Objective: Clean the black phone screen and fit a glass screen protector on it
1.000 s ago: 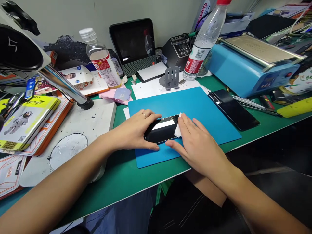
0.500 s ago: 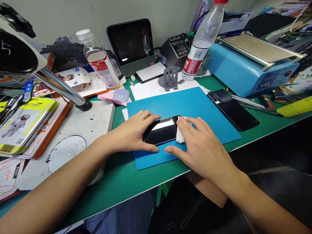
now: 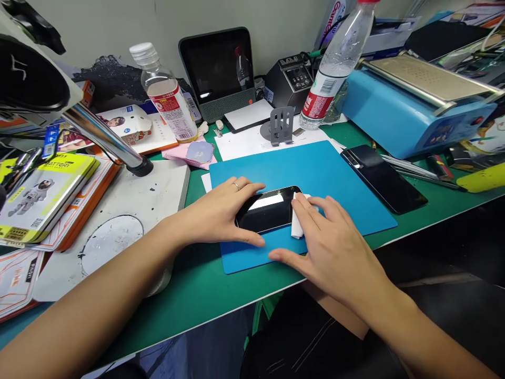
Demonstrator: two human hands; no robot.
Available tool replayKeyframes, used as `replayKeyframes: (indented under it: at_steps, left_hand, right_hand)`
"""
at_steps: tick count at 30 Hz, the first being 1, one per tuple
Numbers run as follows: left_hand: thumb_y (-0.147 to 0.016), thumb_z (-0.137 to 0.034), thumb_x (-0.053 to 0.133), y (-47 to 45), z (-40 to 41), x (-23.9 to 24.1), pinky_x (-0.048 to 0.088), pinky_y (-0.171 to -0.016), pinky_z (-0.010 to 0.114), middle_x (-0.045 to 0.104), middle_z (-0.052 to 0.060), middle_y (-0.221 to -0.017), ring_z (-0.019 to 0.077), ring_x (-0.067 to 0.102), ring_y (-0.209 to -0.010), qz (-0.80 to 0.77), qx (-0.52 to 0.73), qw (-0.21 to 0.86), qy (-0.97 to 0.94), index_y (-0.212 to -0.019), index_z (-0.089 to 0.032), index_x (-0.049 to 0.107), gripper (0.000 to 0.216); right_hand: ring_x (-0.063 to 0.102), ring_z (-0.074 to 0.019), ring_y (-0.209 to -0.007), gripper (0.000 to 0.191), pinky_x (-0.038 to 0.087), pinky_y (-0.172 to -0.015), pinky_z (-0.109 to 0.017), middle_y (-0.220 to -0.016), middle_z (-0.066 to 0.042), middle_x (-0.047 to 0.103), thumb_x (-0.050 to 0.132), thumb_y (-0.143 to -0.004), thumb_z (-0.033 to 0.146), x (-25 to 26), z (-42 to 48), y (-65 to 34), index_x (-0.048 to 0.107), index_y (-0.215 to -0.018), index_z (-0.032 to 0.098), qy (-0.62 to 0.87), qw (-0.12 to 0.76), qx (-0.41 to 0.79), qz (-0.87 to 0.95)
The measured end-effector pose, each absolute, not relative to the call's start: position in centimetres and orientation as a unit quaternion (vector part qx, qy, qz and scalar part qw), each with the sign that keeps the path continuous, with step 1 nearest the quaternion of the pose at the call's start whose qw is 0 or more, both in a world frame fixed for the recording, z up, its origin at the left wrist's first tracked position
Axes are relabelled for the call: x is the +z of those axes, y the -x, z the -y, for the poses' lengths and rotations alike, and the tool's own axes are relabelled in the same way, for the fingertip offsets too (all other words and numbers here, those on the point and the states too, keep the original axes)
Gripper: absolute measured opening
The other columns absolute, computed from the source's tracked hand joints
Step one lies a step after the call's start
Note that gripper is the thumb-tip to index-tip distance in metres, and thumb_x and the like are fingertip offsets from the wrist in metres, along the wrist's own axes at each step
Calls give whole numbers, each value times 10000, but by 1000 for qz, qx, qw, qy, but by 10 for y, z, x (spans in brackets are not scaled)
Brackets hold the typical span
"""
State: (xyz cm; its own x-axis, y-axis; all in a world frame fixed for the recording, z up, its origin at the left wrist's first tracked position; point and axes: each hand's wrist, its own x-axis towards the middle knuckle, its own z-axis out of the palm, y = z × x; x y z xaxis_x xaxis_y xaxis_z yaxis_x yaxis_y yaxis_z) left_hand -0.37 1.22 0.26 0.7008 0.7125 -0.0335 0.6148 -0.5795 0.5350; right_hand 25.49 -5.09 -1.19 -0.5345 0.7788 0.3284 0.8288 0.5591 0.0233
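Observation:
A black smartphone (image 3: 268,213) lies screen up on a blue mat (image 3: 315,163), a bright reflection across its glass. My left hand (image 3: 223,210) grips its left end, thumb along the near edge and fingers at the far edge; a ring is on one finger. The fingers of my right hand (image 3: 331,237) press a folded white wipe (image 3: 298,223) against the right end of the screen. The right thumb is spread away, over the mat's near part. My fingers hide part of the wipe and the phone's right end.
Another dark phone (image 3: 384,179) lies right of the mat, near tweezers (image 3: 418,171) and a blue machine (image 3: 406,116). Behind stand a water bottle (image 3: 331,68), a grey phone stand (image 3: 282,126) and a drink bottle (image 3: 169,100). At left are a lamp post (image 3: 102,139) and battery boxes (image 3: 47,195).
My right hand and the wipe have slid slightly right and nearer, showing more of the phone's far right corner. My left hand keeps its grip. The whole view has shifted a little.

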Motion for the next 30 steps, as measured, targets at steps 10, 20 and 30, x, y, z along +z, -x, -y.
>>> replayKeyframes:
  at_steps: [10,20,30]
  left_hand:
    - [-1016,-266,424,2,-18,7,525,-1006,478,745,99,-1201,312,658,-1155,-575,173,179,-779,-1147,-198,690,304]
    - [-981,-226,442,2,-18,4,528,-970,473,753,90,-1157,311,660,-1129,-583,210,189,-761,-1023,-217,653,215]
    - [-1028,-273,301,-2,-13,8,510,-919,468,690,70,-989,273,618,-973,-566,246,219,-756,-888,-240,537,276]
  right_hand:
    - [625,-469,-1297,1040,546,-1072,-584,-1420,-360,656,591,-900,782,-11,45,-252,577,-1424,-116,460,116,-101,875]
    - [383,-470,-1567,1281,350,-1291,-580,-1632,-398,380,370,-881,917,-17,52,-185,407,-1540,-181,394,110,20,912]
    - [462,-468,-1518,965,480,-1192,-615,-1613,-376,439,349,-1047,697,-14,52,-232,470,-1530,-130,350,91,-31,932]
